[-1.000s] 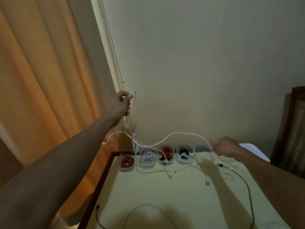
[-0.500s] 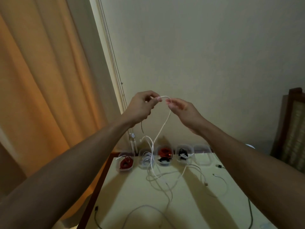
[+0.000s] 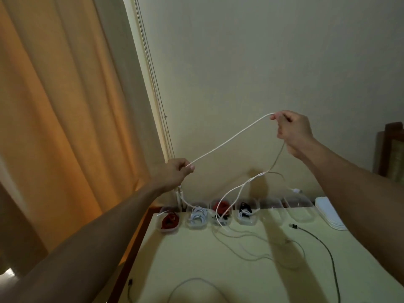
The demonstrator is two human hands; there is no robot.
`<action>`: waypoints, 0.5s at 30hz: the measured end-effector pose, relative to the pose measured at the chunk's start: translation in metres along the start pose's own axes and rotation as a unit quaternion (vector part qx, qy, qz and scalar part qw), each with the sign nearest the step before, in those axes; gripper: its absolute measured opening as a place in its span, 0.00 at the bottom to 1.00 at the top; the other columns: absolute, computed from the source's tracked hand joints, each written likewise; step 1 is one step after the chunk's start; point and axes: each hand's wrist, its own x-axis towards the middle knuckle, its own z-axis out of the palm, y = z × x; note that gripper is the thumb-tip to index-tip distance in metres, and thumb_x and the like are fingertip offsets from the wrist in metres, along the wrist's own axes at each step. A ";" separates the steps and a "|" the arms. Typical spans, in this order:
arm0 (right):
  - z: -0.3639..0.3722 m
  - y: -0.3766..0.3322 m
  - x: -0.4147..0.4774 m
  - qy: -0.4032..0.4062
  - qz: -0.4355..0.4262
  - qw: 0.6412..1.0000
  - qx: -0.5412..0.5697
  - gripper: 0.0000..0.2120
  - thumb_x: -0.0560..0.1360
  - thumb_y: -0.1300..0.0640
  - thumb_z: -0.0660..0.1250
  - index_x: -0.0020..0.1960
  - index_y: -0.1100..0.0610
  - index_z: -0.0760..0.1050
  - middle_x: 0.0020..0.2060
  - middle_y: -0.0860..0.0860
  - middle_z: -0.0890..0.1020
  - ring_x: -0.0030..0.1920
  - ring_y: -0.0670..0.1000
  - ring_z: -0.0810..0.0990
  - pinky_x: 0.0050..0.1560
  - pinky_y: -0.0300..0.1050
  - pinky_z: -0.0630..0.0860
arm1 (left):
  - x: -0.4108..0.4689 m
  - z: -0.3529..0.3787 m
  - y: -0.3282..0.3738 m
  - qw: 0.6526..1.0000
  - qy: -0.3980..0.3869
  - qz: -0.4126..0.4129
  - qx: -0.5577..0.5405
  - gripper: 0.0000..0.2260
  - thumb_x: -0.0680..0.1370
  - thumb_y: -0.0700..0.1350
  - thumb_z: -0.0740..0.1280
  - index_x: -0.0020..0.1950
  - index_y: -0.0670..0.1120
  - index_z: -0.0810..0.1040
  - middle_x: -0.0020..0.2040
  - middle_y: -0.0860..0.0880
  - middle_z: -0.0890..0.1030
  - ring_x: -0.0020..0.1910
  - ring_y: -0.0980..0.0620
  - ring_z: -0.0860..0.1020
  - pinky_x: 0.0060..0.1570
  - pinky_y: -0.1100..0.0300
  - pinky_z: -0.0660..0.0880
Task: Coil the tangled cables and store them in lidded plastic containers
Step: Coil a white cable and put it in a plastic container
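The white cable (image 3: 229,141) hangs in the air above the far side of the table (image 3: 196,254), drawn into a fairly straight, sloping run between the two hands. The left hand (image 3: 175,171) holds the lower end of that run, arm stretched forward, back of the hand toward the camera, thumb and forefinger pinching the cable and the other fingers curled in. The right hand (image 3: 290,130) is raised higher and farther right, wrist bent, fingers curled and gathered, pinching the cable at the fingertips. From under this hand the cable drops in loose, crossing loops, passing in front of the containers and trailing onto the tabletop.

A row of clear plastic containers (image 3: 300,209) stands open along the table's far edge. From the left they hold a red cable (image 3: 169,221), a coiled white cable (image 3: 197,217), a red and black bundle (image 3: 222,212) and a black and white one (image 3: 247,213). A stack of white lids (image 3: 328,213) lies just right of the row. A black cable (image 3: 323,243) runs down the table's right side, and a grey cable (image 3: 192,281) arcs near its close edge. An orange curtain (image 3: 54,106) hangs at left.
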 end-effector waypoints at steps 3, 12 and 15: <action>-0.025 0.008 0.007 0.020 -0.006 0.998 -0.067 0.11 0.82 0.55 0.66 0.52 0.59 0.85 0.25 0.40 0.73 0.27 0.41 0.69 0.35 0.38 0.64 | -0.006 -0.001 -0.020 0.999 0.009 -0.027 -0.040 0.11 0.84 0.54 0.63 0.51 0.48 0.80 0.48 0.43 0.79 0.45 0.47 0.77 0.50 0.45 0.79; -0.044 0.002 -0.002 -0.244 -0.239 0.813 -0.471 0.10 0.82 0.52 0.66 0.57 0.53 0.84 0.44 0.51 0.79 0.47 0.53 0.76 0.46 0.47 0.69 | 0.013 -0.030 -0.001 0.981 0.184 0.054 -0.024 0.11 0.84 0.50 0.64 0.53 0.45 0.81 0.37 0.47 0.76 0.32 0.60 0.71 0.33 0.67 0.67; -0.051 -0.005 0.003 -0.255 -0.228 0.765 -0.546 0.12 0.83 0.49 0.62 0.59 0.51 0.82 0.41 0.48 0.73 0.46 0.50 0.71 0.45 0.48 0.68 | 0.020 -0.055 0.002 0.970 0.225 0.080 0.036 0.10 0.84 0.50 0.66 0.52 0.44 0.82 0.36 0.49 0.76 0.32 0.59 0.71 0.33 0.64 0.67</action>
